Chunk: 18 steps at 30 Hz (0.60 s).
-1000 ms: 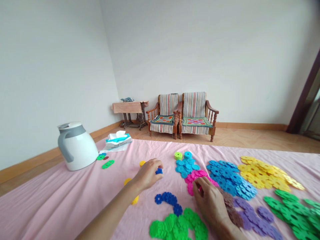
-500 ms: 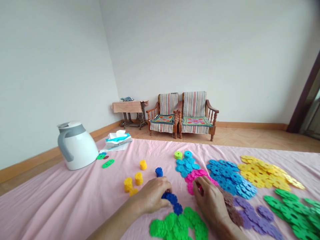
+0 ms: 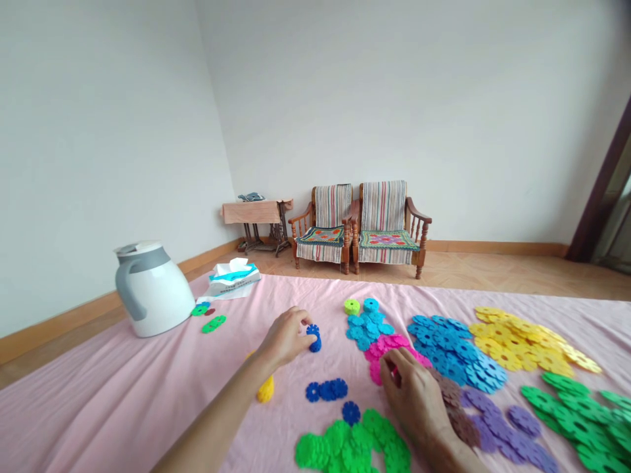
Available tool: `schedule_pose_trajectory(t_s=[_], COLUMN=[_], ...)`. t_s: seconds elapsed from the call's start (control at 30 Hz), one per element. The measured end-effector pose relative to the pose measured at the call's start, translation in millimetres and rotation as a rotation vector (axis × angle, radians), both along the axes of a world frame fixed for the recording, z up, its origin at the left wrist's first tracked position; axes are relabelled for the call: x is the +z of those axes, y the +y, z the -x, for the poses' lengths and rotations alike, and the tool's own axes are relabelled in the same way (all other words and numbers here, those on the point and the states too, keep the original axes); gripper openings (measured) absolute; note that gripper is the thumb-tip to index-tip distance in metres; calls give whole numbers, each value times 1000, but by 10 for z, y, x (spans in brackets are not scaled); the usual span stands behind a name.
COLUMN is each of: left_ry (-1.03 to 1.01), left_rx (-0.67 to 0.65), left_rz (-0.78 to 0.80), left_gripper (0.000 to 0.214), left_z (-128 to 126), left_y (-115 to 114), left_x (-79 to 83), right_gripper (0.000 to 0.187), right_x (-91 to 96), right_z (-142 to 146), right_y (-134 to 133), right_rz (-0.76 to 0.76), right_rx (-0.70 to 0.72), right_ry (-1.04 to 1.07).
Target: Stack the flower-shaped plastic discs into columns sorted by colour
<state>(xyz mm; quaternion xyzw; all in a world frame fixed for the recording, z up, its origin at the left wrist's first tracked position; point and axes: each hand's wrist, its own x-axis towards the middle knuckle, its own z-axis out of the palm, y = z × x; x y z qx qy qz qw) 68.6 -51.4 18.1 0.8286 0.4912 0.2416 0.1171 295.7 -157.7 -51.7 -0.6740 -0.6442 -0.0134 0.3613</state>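
Observation:
My left hand (image 3: 284, 340) pinches a dark blue snowflake building disc (image 3: 312, 329) at the top of a small stack of dark blue discs (image 3: 315, 345). Nearer to me lie a short row of dark blue discs (image 3: 326, 390) and a single dark blue disc (image 3: 351, 412). My right hand (image 3: 414, 391) rests with curled fingers at the edge of the pink discs (image 3: 389, 343); whatever its fingertips hold, if anything, is hidden. Yellow disc stacks (image 3: 265, 390) are partly covered by my left forearm.
Light blue (image 3: 369, 327), blue (image 3: 444, 345), yellow (image 3: 522, 338), purple (image 3: 507, 430), brown (image 3: 461, 414) and green discs (image 3: 345, 447) lie in piles on the pink cloth (image 3: 123, 407). A white jug (image 3: 160, 295) and a tissue box (image 3: 234, 279) stand at the left.
My left hand has moved forward and left, from the row of dark blue discs to the small stack, with a disc in its fingers. My right hand has stayed in place.

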Motion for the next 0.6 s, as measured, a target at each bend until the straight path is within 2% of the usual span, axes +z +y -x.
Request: schedule_pose_trajectory(t_s=[0.2,0.6], left_ry=[40,34], left_rx=[11,2], left_rz=[3,-15], left_gripper=[14,16], left_z=[6,-3], left_y=[71,104], left_x=[-146,-188], right_gripper=[20,22], right_x=[-13,4], right_z=[-13,-4], right_y=[6,4], right_rz=[7,13], right_rx=[0,-8], right_ry=[1,1])
